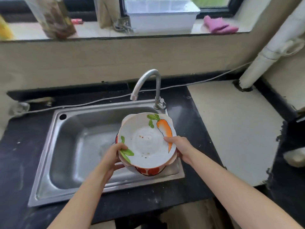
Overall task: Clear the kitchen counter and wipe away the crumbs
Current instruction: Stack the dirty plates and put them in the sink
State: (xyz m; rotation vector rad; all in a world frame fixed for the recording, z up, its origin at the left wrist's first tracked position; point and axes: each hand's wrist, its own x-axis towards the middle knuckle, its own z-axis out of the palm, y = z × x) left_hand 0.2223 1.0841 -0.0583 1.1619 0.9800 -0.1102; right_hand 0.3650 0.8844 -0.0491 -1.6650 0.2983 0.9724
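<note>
I hold a stack of dishes over the right part of the steel sink [69, 138]. On top lies a white plate [146, 142] painted with an orange carrot, a few crumbs on it. Under it shows a pale plate edge, and below that a bowl with red flowers [149, 171]. My left hand [113, 156] grips the stack's left rim, thumb on the top plate. My right hand [178, 145] grips the right rim, thumb over the carrot. The black counter [21, 154] carries pale specks.
A curved tap [148, 81] stands behind the sink. A pale board [234, 129] covers the counter at right. On the window sill sit a white tub [161, 15], a pink cloth [219, 25] and a jar [54, 17]. A white pipe [270, 52] rises at right.
</note>
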